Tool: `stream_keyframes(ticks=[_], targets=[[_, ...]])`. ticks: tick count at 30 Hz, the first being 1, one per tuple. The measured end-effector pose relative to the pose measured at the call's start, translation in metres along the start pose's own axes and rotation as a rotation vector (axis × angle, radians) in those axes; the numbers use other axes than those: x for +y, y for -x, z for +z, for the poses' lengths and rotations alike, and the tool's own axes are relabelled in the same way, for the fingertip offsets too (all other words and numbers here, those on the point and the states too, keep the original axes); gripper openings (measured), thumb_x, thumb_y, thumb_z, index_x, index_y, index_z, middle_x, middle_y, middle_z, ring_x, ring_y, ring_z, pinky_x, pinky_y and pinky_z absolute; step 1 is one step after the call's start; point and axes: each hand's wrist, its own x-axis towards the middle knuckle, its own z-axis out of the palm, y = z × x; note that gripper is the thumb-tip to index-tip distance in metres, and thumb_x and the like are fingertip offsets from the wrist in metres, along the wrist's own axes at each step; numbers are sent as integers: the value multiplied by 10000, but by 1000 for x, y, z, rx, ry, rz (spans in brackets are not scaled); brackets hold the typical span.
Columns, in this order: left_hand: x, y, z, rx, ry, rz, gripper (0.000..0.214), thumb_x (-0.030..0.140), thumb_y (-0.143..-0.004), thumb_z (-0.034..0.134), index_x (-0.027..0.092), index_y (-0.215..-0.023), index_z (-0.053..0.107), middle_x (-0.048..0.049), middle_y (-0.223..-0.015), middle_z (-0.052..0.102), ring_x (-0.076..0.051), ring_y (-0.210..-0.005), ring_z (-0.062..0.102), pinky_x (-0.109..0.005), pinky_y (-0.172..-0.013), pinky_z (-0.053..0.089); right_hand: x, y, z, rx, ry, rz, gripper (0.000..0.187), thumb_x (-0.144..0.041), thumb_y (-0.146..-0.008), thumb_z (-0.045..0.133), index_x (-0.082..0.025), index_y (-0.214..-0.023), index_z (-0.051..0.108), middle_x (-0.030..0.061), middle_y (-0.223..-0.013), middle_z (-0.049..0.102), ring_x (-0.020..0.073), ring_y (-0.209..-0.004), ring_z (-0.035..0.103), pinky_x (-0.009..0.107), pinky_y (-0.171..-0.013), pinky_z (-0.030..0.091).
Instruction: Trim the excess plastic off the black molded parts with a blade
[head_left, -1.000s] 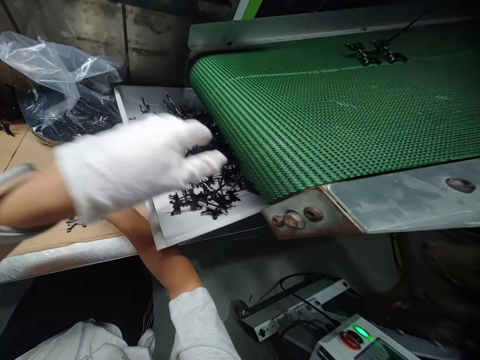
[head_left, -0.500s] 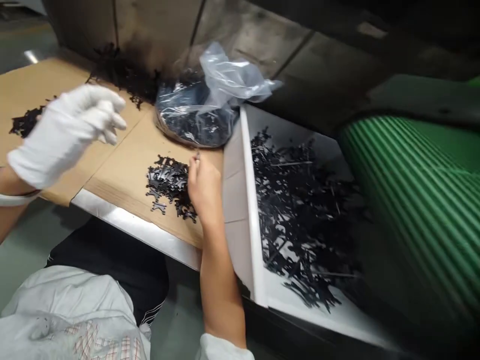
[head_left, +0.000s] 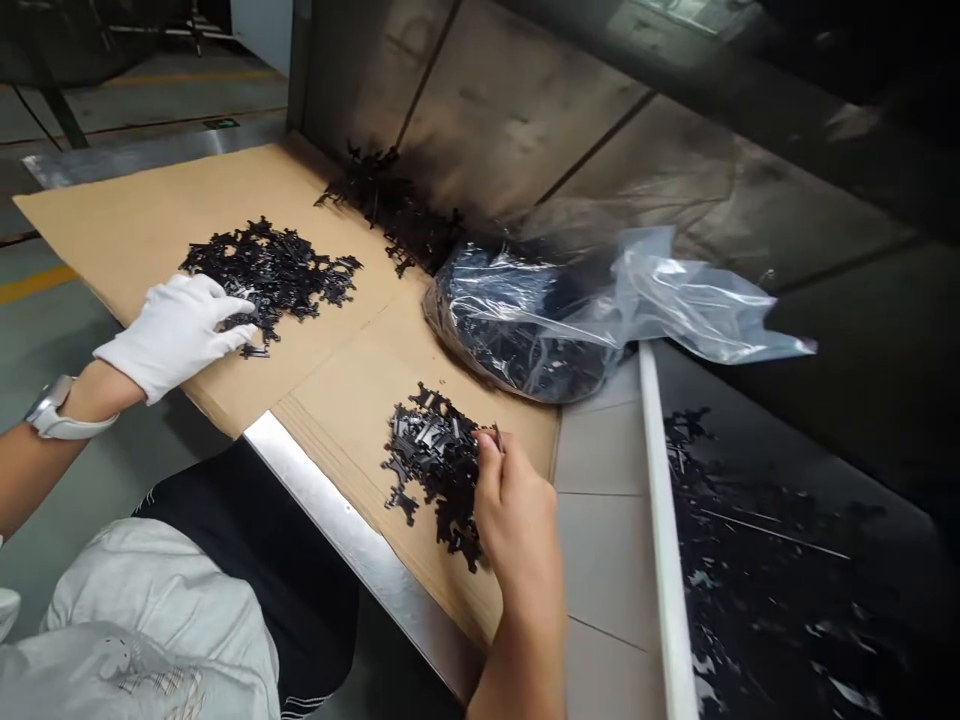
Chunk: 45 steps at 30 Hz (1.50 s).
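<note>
My left hand (head_left: pixel 180 330), in a white glove, reaches to the near edge of a pile of small flat black parts (head_left: pixel 277 265). Its thumb and fingers are a little apart, with the fingertips at the parts. My bare right hand (head_left: pixel 517 505) is closed beside a second pile of the same black parts (head_left: pixel 431 445). Between its thumb and index finger pokes the tip of a small thin dark piece; the rest of it is hidden in the hand.
Brown cardboard (head_left: pixel 150 215) covers the metal-edged table. A clear plastic bag (head_left: pixel 525 330) full of black parts lies behind the right pile. More black parts (head_left: pixel 390 200) lie against the back panel. At right stands a white-rimmed bin (head_left: pixel 660 520) holding dark parts.
My left hand has come down from mid-air to the left pile. My right hand stays by the right pile, still pinching. The view has swung left.
</note>
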Motion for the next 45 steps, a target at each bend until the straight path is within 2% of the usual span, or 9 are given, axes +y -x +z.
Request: stream_keyframes(ticks=[6,12,20,24,27,31,37,42,45], targets=[[20,-7,-5,-38,-106,118,524,432,-976,310,283,-1245,735,-85,-1061,671,-298,-1048,553,-448,-807,374,2,-2,1,-27,32,28,351,-685,-911,464,-402,-712,526,136,-670,681,383,-622,653,494,-569,365],[15,-23,-5,5,48,159,363,417,-918,449,202,-822,725,-71,-886,655,-301,-1068,585,-481,-880,383,-1,0,2,-2,9,16,348,-626,-938,453,-384,-693,496,134,-695,701,359,-617,659,488,-589,367],[0,-55,13,272,200,208,340,443,-809,443,202,-758,677,-114,-1026,724,-316,-1309,570,-461,-944,396,-5,1,-5,49,-3,13,321,-563,-909,452,-293,-829,605,140,-821,745,351,-767,696,447,-701,452],[-6,-65,17,379,292,252,252,353,-774,424,218,-699,623,23,-666,613,-146,-921,691,-326,-743,388,-11,3,-7,78,-31,-20,338,-520,-915,439,-242,-862,624,134,-861,757,305,-767,678,405,-719,470],[-11,-68,19,414,343,256,189,266,-785,417,230,-693,578,94,-521,456,-72,-544,523,-280,-571,267,-10,4,-6,80,-54,-38,322,-504,-921,473,-237,-822,623,88,-766,707,264,-702,624,376,-698,439],[-10,-63,15,439,415,253,146,205,-833,431,228,-758,553,121,-541,472,-59,-449,386,-231,-495,225,-10,5,-10,73,-118,-42,319,-496,-949,514,-229,-811,620,53,-715,639,222,-660,548,355,-665,389],[48,-29,2,367,539,403,127,163,-901,445,201,-923,565,31,-752,731,-75,-635,684,-156,-572,457,-30,16,-14,16,-355,-30,271,-447,-953,611,-191,-923,695,-8,-666,555,165,-585,477,319,-588,403],[114,-7,18,202,603,730,155,257,-891,497,205,-816,622,-31,-711,715,-155,-601,646,-270,-631,501,-50,32,-2,-109,-621,-28,329,-496,-935,635,-217,-1088,715,-32,-740,578,112,-553,453,271,-534,425],[140,-3,27,27,720,848,228,325,-944,471,208,-834,633,-32,-729,716,-170,-621,663,-277,-640,520,-52,32,2,-133,-695,-25,226,-430,-907,672,-223,-995,702,-35,-722,590,111,-559,481,269,-549,441]])
